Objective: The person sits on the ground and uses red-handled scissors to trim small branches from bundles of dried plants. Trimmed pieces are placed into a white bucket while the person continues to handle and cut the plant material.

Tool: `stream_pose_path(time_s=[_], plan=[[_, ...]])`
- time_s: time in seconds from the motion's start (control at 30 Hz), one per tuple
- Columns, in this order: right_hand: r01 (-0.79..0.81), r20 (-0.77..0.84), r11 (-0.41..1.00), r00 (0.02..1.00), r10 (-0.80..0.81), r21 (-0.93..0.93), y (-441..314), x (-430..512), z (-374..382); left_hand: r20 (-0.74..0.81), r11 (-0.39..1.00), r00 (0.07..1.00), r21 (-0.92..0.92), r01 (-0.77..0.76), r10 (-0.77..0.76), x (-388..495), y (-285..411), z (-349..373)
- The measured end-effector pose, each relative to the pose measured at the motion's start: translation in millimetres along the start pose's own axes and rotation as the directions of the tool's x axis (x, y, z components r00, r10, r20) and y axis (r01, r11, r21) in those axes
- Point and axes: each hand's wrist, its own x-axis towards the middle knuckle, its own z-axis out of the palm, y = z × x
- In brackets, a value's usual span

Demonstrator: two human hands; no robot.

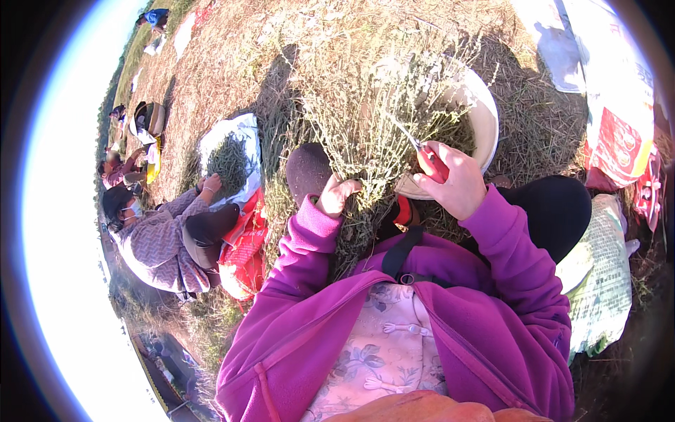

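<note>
My left hand (338, 194) grips the lower stems of a bushy bunch of dry, pale green plants (364, 137) in front of my knees. Red-handled pruning shears (432, 162) are in my right hand (457, 182), their metal blades pointing up and left among the upper stems. Whether the blades are apart I cannot tell. Behind the shears and partly under the stems stands a round, pale basin (484, 113) with cut green sprigs in it.
A co-worker (158, 237) in a mask sits at the left beside a white sheet (248, 126) heaped with cuttings and a red bag (245, 253). Printed sacks (601, 279) lie at the right. Straw covers the ground; more people are farther off.
</note>
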Motion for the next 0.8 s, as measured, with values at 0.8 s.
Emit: stream_pose_path(time_s=[0.8], plan=[[-0.082,-0.142,0.98,0.984,0.109,0.184,21.2,-41.8,-4.2,-0.119,0.997,0.993,0.065,0.031,-0.023,-10.7,-16.1,-12.2]])
